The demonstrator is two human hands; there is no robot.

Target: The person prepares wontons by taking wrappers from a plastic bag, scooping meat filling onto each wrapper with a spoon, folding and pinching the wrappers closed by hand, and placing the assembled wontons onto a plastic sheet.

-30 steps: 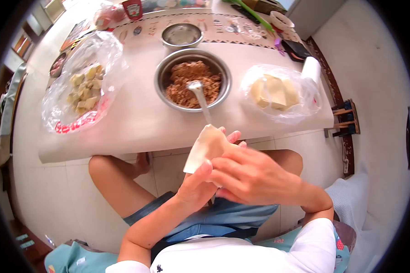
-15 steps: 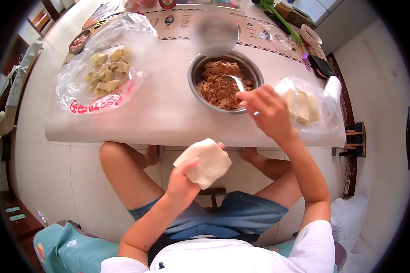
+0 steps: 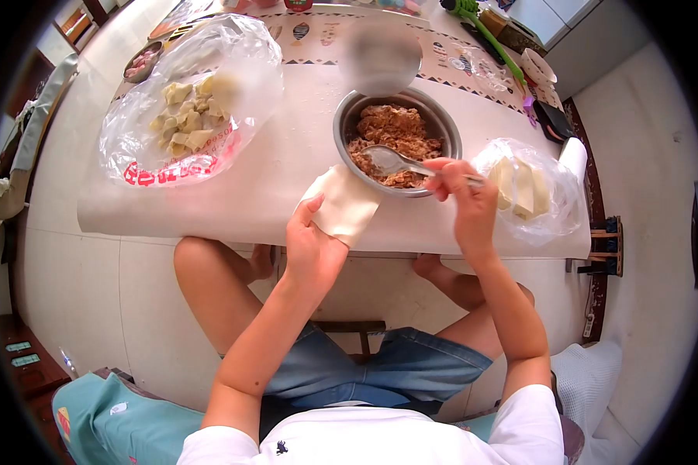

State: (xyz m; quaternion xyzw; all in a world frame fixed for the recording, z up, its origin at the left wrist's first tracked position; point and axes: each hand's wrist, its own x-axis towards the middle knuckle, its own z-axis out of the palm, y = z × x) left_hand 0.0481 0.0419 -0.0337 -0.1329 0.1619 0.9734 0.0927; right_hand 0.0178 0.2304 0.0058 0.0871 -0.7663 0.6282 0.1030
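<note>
My left hand [image 3: 316, 246] holds a pale stack of dough wrappers [image 3: 343, 203], thumb on top, close to the near left rim of a steel bowl [image 3: 451, 138]. Brown minced filling [image 3: 395, 124] fills much of that bowl. In my right hand [image 3: 468, 194] is a metal spoon [image 3: 388, 160], gripped by its handle; its bowl end is over the filling near the wrappers. Whether the spoon carries any filling I cannot tell. More wrapper stacks [image 3: 520, 190] lie in a clear plastic bag [image 3: 564, 203] to the right of my right hand.
On the left, a clear plastic bag [image 3: 248, 58] with red print holds several folded dumplings [image 3: 190, 116]. A small bowl [image 3: 142, 63] of pinkish pieces stands behind it. A blurred round patch covers the area behind the steel bowl. A black item [image 3: 552, 122] lies at the far right.
My left hand has moved forward with the wrappers, up to the bowl's rim. The spoon has turned from standing in the filling to lying nearly flat, pointing left.
</note>
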